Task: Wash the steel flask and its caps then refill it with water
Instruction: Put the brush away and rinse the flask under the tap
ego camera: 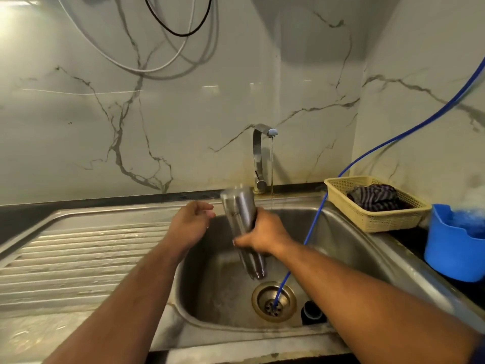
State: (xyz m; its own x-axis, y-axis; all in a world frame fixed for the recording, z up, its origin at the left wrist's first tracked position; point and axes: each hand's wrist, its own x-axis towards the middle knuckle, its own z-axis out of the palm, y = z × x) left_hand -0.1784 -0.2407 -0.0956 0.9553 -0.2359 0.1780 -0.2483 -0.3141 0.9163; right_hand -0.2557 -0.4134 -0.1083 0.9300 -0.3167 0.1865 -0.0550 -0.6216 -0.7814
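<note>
One smooth, cylindrical steel flask (240, 214), blurred, is tilting over the dull steel sink (341, 232), its lower end above the brass drain (258, 308). The right hand (265, 233) is gripping it, fingers wrapping its middle. The left hand (191, 222) is hovering just beside its upper end, fingers loosely spread, holding nothing. One chrome tap (258, 156) is running a thin stream. One dark round cap (312, 312) is lying near the drain.

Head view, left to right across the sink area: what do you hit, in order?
Ribbed drainboard → left hand → steel flask → yellow basket → blue tub. Right hand and tap overlap the flask, so left out.
</note>
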